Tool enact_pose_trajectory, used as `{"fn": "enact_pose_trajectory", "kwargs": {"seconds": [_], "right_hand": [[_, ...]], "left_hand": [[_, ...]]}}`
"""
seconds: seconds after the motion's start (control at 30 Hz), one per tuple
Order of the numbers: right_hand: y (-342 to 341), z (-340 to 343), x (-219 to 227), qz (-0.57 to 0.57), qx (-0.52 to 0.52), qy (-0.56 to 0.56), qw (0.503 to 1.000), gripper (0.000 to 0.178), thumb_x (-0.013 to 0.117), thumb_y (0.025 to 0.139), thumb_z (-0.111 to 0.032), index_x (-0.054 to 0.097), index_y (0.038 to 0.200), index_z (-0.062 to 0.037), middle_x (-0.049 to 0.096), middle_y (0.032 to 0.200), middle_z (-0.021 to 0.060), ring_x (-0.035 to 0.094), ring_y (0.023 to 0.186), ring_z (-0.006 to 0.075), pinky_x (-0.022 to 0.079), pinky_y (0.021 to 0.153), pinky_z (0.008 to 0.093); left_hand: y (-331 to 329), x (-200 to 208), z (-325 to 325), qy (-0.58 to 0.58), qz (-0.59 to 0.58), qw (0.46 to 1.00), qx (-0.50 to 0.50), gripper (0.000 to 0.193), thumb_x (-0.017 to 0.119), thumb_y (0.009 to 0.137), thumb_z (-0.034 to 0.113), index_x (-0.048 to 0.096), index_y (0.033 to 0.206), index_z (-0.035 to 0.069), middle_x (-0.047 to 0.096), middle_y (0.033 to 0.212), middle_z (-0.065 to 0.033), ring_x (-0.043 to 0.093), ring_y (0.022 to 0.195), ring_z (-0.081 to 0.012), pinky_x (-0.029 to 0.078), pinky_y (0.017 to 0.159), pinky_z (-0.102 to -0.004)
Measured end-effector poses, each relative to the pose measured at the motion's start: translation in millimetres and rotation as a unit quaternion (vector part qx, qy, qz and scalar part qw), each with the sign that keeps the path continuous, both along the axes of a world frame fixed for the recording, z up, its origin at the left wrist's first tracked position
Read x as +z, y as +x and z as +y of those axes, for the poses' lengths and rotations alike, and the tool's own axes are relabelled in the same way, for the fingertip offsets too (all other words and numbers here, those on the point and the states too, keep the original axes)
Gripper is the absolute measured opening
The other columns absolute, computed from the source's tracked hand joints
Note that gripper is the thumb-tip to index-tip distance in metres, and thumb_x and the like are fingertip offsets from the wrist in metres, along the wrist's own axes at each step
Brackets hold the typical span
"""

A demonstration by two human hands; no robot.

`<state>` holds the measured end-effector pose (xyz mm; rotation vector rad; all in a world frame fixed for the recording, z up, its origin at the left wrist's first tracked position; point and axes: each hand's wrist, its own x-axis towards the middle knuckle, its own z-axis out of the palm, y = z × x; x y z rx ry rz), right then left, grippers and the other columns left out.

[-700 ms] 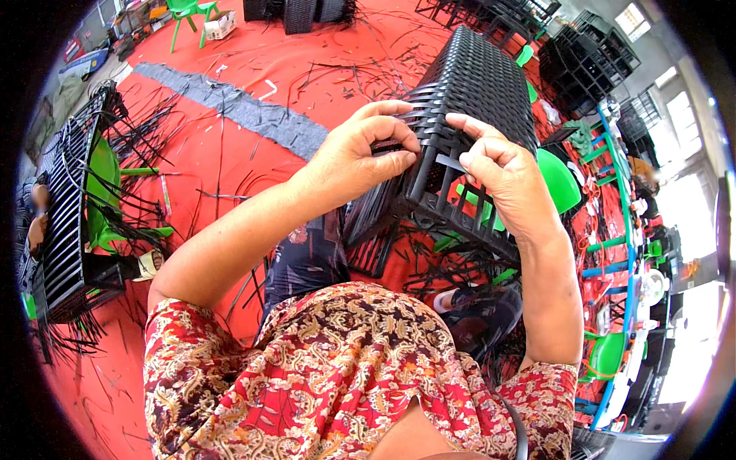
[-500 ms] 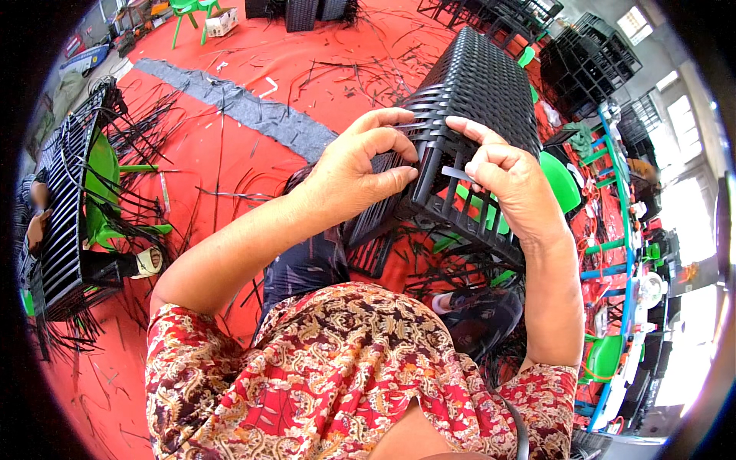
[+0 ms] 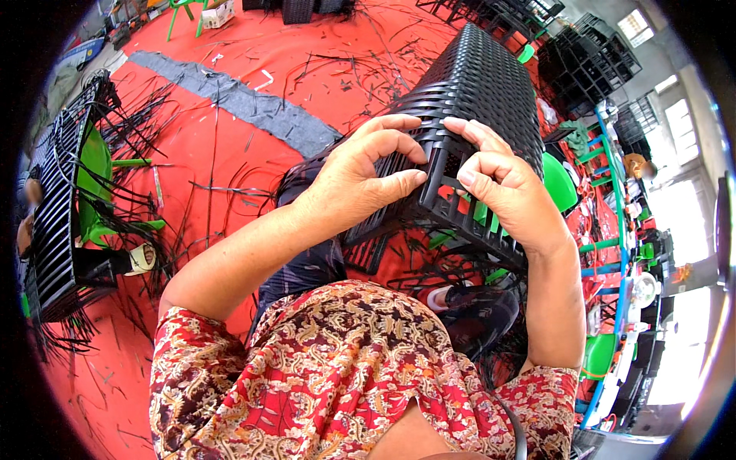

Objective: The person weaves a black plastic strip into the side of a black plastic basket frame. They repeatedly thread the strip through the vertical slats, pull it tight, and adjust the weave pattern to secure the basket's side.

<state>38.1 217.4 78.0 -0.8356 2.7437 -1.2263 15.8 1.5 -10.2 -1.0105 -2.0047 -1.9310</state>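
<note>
A tall woven black furniture piece [image 3: 483,80] leans in front of me, its slatted end facing me. Flat black strips [image 3: 435,132] wrap its near corner. My left hand [image 3: 368,172] is at that corner, thumb and index finger closed on a strip at the frame's edge. On the other side of the corner, my right hand [image 3: 506,180] has its longer fingers against the weave. Its thumb is drawn in against a bent finger, and whatever lies between them is hidden.
At left, a person sits behind another slatted black frame [image 3: 57,207] with a green chair [image 3: 96,180] and trailing strips. Strip scraps litter the red floor [image 3: 230,153], crossed by a grey cloth [image 3: 253,111]. A blue-green rack [image 3: 613,207] stands at right.
The strip end that stuck out from my right fingers is no longer visible. My right thumb has shifted slightly left, and my left hand has moved a little right along the corner.
</note>
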Motion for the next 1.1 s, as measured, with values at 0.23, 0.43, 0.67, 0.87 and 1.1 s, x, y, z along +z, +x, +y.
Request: {"fn": "enact_pose_trajectory", "kwargs": {"seconds": [0.23, 0.43, 0.67, 0.87, 1.1], "right_hand": [[-1, -19, -8, 0.184, -0.074, 0.095, 0.975, 0.015, 0.061, 0.084, -0.014, 0.057, 0.075, -0.0017, 0.054, 0.124, 0.0179, 0.049, 0.116, 0.0339, 0.035, 0.101, 0.0420], [-3, -25, 0, 0.238, -0.072, 0.138, 0.959, 0.015, 0.064, 0.082, -0.015, 0.059, 0.078, -0.0013, 0.053, 0.127, 0.0202, 0.050, 0.115, 0.0365, 0.037, 0.099, 0.0430], [66, 11, 21, 0.281, -0.190, 0.106, 0.935, 0.012, 0.065, 0.081, -0.012, 0.064, 0.090, -0.0040, 0.053, 0.130, 0.0181, 0.051, 0.118, 0.0300, 0.037, 0.100, 0.0397], [124, 68, -2, 0.329, -0.349, 0.166, 0.862, 0.012, 0.062, 0.085, -0.012, 0.064, 0.093, -0.0041, 0.054, 0.129, 0.0176, 0.048, 0.122, 0.0314, 0.031, 0.105, 0.0424], [121, 97, -36, 0.249, -0.384, 0.048, 0.888, 0.029, 0.067, 0.075, -0.004, 0.061, 0.104, -0.0048, 0.058, 0.123, 0.0118, 0.053, 0.115, 0.0293, 0.038, 0.100, 0.0387]], "left_hand": [[-5, 8, 2, -0.039, 0.003, 0.999, 0.031, 0.014, 0.069, 0.084, 0.015, 0.064, 0.090, 0.004, 0.050, 0.129, -0.0114, 0.049, 0.114, -0.0164, 0.039, 0.096, -0.0316], [-24, 25, 11, 0.018, -0.110, 0.994, -0.016, 0.013, 0.069, 0.080, 0.010, 0.059, 0.075, 0.002, 0.056, 0.121, -0.0117, 0.054, 0.102, -0.0164, 0.043, 0.087, -0.0313], [-147, -89, -179, -0.224, 0.187, 0.804, 0.518, 0.017, 0.064, 0.068, 0.000, 0.057, 0.083, 0.002, 0.061, 0.111, -0.0117, 0.060, 0.096, -0.0302, 0.050, 0.077, -0.0377], [-95, -110, -230, -0.398, 0.143, 0.711, 0.562, 0.028, 0.065, 0.083, 0.017, 0.061, 0.108, 0.007, 0.060, 0.116, -0.0106, 0.059, 0.105, -0.0266, 0.046, 0.088, -0.0401], [-13, 34, -28, -0.242, 0.160, 0.948, 0.134, 0.019, 0.061, 0.089, 0.016, 0.065, 0.104, 0.005, 0.067, 0.099, -0.0073, 0.060, 0.098, -0.0216, 0.042, 0.091, -0.0340]]}}
